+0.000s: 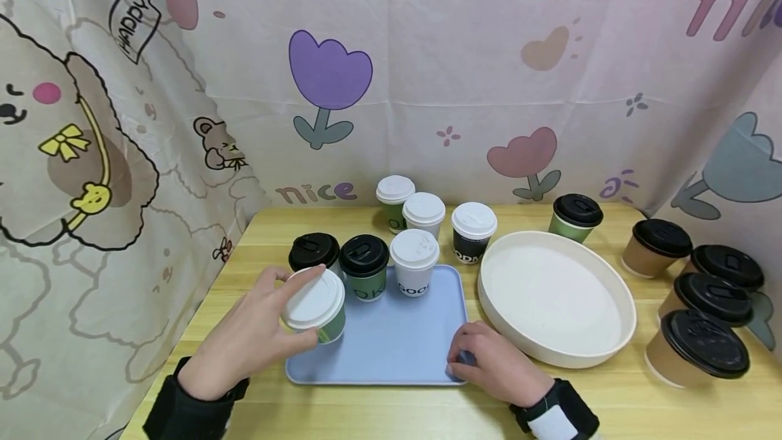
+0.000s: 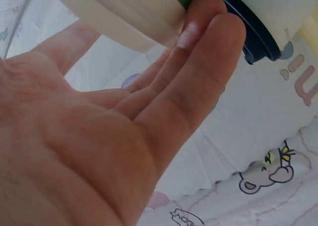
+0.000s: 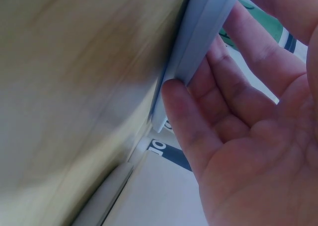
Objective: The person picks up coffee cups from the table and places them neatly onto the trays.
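My left hand (image 1: 250, 335) grips a green paper cup (image 1: 332, 326) with a white lid (image 1: 315, 299), thumb and fingers on opposite sides. The cup overlaps the left side of a blue tray (image 1: 397, 338). In the left wrist view, fingertips (image 2: 203, 12) press against the cup's side. Along the tray's back stand a black-lidded cup (image 1: 313, 250), a green black-lidded cup (image 1: 365, 284) and a white cup (image 1: 414, 277). At the front right corner, my right hand (image 1: 497, 362) holds the tray's edge with bent fingers; the right wrist view shows fingertips on the tray's rim (image 3: 198, 42).
A round cream tray (image 1: 559, 304) sits right of the blue one. Behind stand white-lidded cups (image 1: 424, 212), including a black cup (image 1: 470, 244), and a green black-lidded cup (image 1: 574, 217). Several brown black-lidded cups (image 1: 678, 358) line the table's right side. A printed cloth (image 1: 415, 73) hangs behind.
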{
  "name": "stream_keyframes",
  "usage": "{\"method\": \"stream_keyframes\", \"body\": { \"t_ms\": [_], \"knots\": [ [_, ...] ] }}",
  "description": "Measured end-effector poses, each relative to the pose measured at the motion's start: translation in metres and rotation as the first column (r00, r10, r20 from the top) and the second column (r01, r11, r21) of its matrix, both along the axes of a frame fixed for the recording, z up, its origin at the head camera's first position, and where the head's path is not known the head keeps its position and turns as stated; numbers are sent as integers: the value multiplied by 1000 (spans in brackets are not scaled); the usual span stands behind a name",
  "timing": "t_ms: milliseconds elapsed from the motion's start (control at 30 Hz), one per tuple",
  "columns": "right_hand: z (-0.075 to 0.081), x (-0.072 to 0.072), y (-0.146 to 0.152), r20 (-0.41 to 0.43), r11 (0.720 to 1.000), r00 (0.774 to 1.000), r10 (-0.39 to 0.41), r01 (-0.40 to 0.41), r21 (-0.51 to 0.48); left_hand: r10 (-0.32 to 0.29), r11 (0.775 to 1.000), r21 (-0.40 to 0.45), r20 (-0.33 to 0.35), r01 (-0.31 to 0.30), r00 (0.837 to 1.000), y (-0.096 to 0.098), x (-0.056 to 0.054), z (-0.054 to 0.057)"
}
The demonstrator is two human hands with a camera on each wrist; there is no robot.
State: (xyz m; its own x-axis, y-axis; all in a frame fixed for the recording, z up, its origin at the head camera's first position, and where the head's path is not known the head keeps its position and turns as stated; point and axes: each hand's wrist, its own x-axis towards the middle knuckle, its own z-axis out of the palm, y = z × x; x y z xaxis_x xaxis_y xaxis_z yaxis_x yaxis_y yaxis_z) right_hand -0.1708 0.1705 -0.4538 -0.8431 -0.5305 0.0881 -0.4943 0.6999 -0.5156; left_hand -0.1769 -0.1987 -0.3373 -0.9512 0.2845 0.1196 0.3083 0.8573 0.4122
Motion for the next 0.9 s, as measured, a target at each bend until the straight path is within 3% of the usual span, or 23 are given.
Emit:
{"method": "stream_keyframes", "body": {
  "t_ms": [567, 900],
  "knots": [
    [0, 1, 0, -2, 1000, 1000, -7, 7, 4, 33, 999, 5, 104, -34, 994, -6, -3, -13],
    [0, 0, 0, 19, 1000, 1000, -16, 16, 16, 32, 999, 0, 116, -32, 993, -9, -5, -18]
  ]
}}
